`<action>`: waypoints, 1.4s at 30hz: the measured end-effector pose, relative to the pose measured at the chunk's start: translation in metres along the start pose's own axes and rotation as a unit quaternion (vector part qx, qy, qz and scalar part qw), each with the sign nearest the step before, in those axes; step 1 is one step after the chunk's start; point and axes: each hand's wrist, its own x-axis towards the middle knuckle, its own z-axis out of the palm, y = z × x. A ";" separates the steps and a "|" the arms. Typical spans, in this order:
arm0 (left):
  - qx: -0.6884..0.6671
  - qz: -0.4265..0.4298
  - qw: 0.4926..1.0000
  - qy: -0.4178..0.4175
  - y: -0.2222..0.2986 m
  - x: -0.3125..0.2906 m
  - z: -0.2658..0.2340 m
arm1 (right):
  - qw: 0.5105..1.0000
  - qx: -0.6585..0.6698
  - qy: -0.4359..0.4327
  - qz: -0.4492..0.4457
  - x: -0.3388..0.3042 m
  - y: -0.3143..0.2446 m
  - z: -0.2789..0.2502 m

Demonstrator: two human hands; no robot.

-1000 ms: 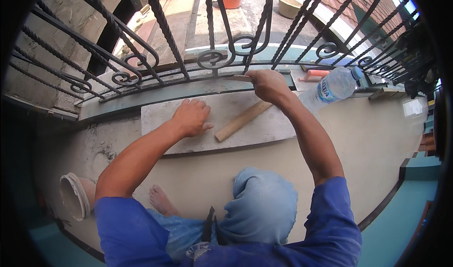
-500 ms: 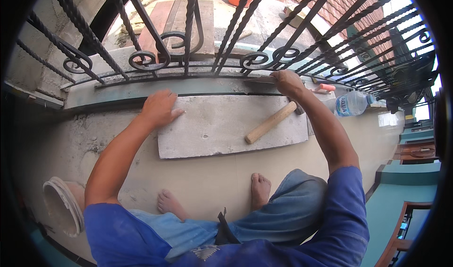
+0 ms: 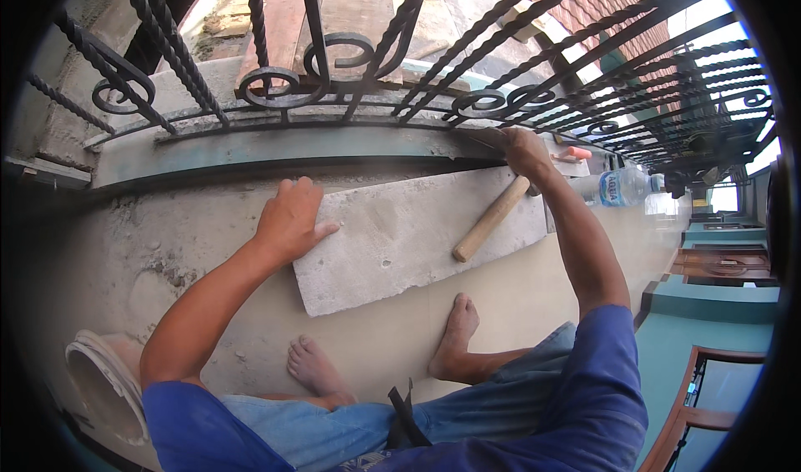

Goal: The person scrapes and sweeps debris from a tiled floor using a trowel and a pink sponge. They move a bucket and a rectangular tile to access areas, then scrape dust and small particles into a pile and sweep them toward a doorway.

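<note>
Grey concrete slab point(image 3: 413, 243) lies flat on the floor, its far edge not yet against the teal ledge point(image 3: 275, 151). Left hand point(image 3: 290, 219) presses it, fingers spread; right hand point(image 3: 524, 151) has fingers curled round a wooden-handled hammer point(image 3: 492, 219) at the far corner, so seating looks unfinished.

Blue short-sleeved shirt, light blue jeans, bare feet.

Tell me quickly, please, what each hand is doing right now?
Left hand: open, flat on the slab.
Right hand: closed at the slab's far edge; the hammer lies beneath it, grip unclear.
</note>
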 end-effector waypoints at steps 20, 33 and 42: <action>-0.086 -0.051 0.995 0.012 -0.018 -0.040 0.007 | 0.951 0.117 -0.087 -0.272 -0.041 -0.127 0.010; -0.178 -0.084 0.980 0.020 -0.026 -0.047 0.041 | 0.973 0.110 -0.148 -0.140 -0.013 -0.051 0.068; -0.169 -0.028 0.985 0.023 -0.031 -0.046 0.040 | 0.971 0.089 -0.134 -0.174 -0.035 -0.045 0.057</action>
